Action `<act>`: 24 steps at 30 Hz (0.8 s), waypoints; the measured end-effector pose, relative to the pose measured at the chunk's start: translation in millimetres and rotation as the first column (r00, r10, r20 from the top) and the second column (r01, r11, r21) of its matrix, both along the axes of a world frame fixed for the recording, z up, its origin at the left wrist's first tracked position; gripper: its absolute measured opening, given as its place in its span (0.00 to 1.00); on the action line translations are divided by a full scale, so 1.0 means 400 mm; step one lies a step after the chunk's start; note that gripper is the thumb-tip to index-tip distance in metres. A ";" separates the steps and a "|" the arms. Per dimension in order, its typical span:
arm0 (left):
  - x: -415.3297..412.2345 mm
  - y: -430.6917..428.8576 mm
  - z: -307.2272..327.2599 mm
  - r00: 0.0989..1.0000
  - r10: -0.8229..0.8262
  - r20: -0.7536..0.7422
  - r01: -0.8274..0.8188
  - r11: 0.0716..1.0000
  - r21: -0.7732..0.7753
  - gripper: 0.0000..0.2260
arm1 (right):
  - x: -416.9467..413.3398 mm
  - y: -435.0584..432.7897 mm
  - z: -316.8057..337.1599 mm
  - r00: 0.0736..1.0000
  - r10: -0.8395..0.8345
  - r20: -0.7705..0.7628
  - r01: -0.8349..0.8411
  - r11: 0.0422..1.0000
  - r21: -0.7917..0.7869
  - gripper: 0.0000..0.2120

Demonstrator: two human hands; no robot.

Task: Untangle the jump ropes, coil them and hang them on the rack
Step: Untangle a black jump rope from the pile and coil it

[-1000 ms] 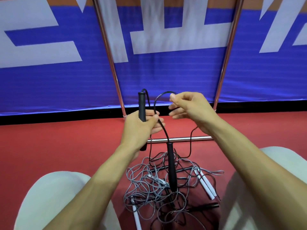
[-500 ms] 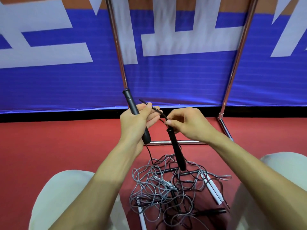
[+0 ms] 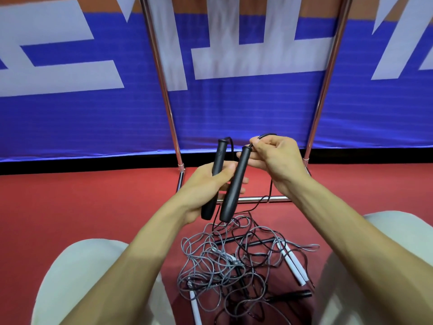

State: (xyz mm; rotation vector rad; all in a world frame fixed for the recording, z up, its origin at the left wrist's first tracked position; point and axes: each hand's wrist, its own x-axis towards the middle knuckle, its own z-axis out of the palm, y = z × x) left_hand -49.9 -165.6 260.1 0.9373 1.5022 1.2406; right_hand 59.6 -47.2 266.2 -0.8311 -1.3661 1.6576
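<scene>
Several ropes (image 3: 225,266) lay tangled on the floor (image 3: 93,207) between the knees (image 3: 93,266), black cord (image 3: 271,188) trailing up. Above, the left hand (image 3: 206,184) gripped one black handle (image 3: 219,156). The right hand (image 3: 274,160), pinching cord atop the second handle (image 3: 236,181), had lifted it from lower down to beside the first, ready for coiling. The rack (image 3: 161,78) stood behind.

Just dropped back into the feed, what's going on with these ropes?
A person's left hand grips one black handle. The right hand pinches the top of a second black handle, where its cord comes out, holding it alongside the first. The black cord trails down into a tangled pile of grey and black ropes on the red floor, in front of the rack. No rope hangs there yet.
</scene>
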 end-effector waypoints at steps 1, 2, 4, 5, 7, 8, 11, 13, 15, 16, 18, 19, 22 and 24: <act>0.004 0.001 -0.003 0.999 -0.018 0.036 0.018 1.000 -0.009 0.14 | 0.000 -0.001 -0.001 1.000 -0.015 -0.015 0.015 1.000 0.000 0.09; 0.008 0.001 -0.006 0.997 -0.024 0.078 0.026 0.999 -0.022 0.15 | -0.001 -0.003 -0.002 0.999 -0.030 -0.026 0.030 1.000 0.006 0.09; 0.014 0.003 -0.009 0.990 -0.029 0.135 0.034 0.999 -0.040 0.14 | -0.005 -0.010 -0.007 0.998 -0.036 -0.050 0.037 0.999 0.021 0.09; 0.017 0.005 -0.011 0.990 -0.033 0.137 0.039 0.998 -0.045 0.13 | -0.009 -0.015 -0.009 0.998 -0.026 -0.058 0.027 0.999 0.023 0.08; 0.020 0.006 -0.014 0.997 -0.022 0.074 0.026 0.998 -0.054 0.08 | -0.013 -0.021 -0.009 0.998 0.013 -0.069 -0.014 1.000 -0.007 0.07; 0.018 0.008 -0.019 1.000 -0.006 -0.005 0.006 0.998 -0.070 0.07 | -0.012 -0.022 -0.007 0.997 0.039 -0.062 -0.041 0.999 -0.034 0.07; -0.003 0.018 -0.032 0.921 0.068 -0.383 -0.117 0.988 -0.105 0.13 | 0.004 -0.015 -0.002 0.989 0.064 0.130 -0.070 0.997 0.037 0.09; -0.016 0.018 -0.029 0.842 0.144 -0.520 -0.217 0.973 -0.081 0.14 | 0.011 -0.006 -0.011 0.941 -0.094 0.324 0.000 0.961 0.277 0.12; -0.017 0.007 -0.017 0.680 0.142 -0.720 -0.259 0.964 -0.054 0.13 | 0.008 0.001 -0.019 0.907 -0.252 0.338 0.074 0.884 0.461 0.13; -0.015 0.000 -0.010 0.567 0.120 -0.815 -0.260 0.965 -0.040 0.12 | 0.005 0.003 -0.022 0.916 -0.271 0.297 0.091 0.859 0.503 0.12; -0.007 -0.009 0.001 0.400 0.102 -0.911 -0.255 0.967 -0.004 0.11 | -0.002 0.008 -0.027 0.951 -0.197 0.238 0.046 0.852 0.522 0.10; -0.005 -0.011 0.003 0.347 0.094 -0.933 -0.251 0.968 0.004 0.11 | -0.006 0.009 -0.028 0.962 -0.121 0.245 -0.019 0.863 0.504 0.10; -0.009 -0.010 0.003 0.248 0.053 -0.967 -0.240 0.971 -0.008 0.12 | -0.014 0.002 -0.028 0.919 0.113 0.378 -0.250 0.907 0.338 0.24; -0.016 -0.011 0.003 0.216 0.028 -0.976 -0.243 0.970 -0.026 0.09 | -0.014 -0.003 -0.024 0.879 0.235 0.416 -0.325 0.932 0.160 0.31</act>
